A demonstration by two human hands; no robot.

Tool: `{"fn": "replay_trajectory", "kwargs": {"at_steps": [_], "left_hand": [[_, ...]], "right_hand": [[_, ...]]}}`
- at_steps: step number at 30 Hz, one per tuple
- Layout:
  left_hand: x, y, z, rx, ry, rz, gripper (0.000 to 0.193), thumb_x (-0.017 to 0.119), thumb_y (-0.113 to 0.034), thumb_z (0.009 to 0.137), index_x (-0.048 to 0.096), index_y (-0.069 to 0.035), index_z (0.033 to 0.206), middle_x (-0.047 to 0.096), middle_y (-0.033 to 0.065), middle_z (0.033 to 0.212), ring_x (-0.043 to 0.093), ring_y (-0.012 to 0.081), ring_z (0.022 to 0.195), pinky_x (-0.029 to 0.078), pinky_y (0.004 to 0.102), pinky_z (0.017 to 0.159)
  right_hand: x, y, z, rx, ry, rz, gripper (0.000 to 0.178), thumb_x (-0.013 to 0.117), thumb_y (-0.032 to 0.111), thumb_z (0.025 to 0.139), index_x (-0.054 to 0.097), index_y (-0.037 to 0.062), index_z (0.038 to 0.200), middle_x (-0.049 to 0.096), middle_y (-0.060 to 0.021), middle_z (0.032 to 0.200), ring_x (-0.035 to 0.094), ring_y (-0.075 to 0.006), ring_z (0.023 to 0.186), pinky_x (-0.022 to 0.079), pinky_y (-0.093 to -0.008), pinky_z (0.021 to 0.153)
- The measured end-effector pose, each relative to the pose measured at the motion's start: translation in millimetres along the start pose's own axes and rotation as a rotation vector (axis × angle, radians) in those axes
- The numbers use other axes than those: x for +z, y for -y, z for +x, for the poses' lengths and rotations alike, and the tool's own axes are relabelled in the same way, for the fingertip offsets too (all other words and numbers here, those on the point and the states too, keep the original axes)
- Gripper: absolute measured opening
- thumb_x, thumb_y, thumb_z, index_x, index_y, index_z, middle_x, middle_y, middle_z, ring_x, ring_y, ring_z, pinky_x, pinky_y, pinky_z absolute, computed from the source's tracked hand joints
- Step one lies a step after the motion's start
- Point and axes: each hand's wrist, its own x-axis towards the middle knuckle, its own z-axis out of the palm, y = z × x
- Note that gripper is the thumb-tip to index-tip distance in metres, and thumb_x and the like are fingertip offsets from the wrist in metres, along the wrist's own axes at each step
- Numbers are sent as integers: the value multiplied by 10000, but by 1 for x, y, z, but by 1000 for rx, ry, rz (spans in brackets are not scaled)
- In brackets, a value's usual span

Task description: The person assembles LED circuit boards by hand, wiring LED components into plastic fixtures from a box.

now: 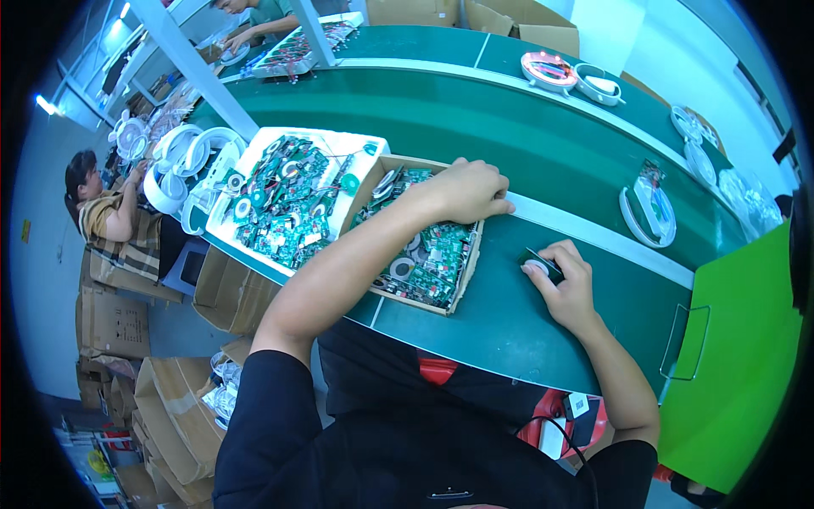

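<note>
My right hand (570, 287) is closed around a small circuit board (549, 270) with a pale round part, above the green bench (441, 335). My left hand (468, 190) reaches across an open cardboard box (465, 284) to its far right corner. Its fingers curl downward with their tips hidden, and its thumb points right; whatever they hold cannot be seen. Loose green circuit boards (430, 265) with wires and round parts fill the box. Beside it on the left, a white foam tray (273, 136) holds a heap of similar boards.
White ring-shaped housings (182, 165) pile up at the left end. Beyond a raised rail lie an open round housing (649, 216) and a lit ring (547, 72). A bright green panel (733, 356) and wire handle (685, 342) bound the right. Two people work farther off, left.
</note>
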Motion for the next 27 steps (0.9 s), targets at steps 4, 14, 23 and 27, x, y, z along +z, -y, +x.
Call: {"fn": "replay_trajectory", "kwargs": {"at_steps": [4, 14, 23, 27], "left_hand": [[-2, 8, 0, 5, 40, -26, 397, 700, -431, 1032, 769, -40, 1039, 751, 155, 1045, 708, 351, 1073, 525, 482, 981], [-4, 19, 2, 66, 39, -136, 368, 718, -388, 1019, 763, -28, 1080, 747, 163, 1026, 723, 331, 1016, 557, 453, 926], [-3, 23, 1, 88, 44, -159, 362, 713, -383, 1021, 784, -30, 1062, 747, 167, 1032, 720, 343, 1012, 555, 459, 934], [-3, 20, 0, 84, 35, -164, 370, 716, -392, 1020, 783, -31, 1067, 751, 165, 1012, 721, 341, 1013, 554, 460, 935]], "right_hand": [[-6, 0, 5, 63, 26, -30, 194, 841, 104, 903, 726, -17, 1002, 672, -148, 931, 681, -282, 836, 533, -375, 727], [-10, -7, 7, 92, 11, -43, 188, 813, 83, 917, 725, -14, 1051, 666, -145, 994, 669, -260, 851, 528, -352, 764], [-13, -9, 6, 159, 20, 11, 205, 813, 85, 922, 717, -19, 1071, 686, -127, 999, 676, -224, 874, 526, -338, 802], [-12, -12, 3, 234, 11, 83, 265, 836, 69, 907, 693, -27, 1109, 712, -128, 1026, 700, -195, 902, 530, -313, 817]]}}
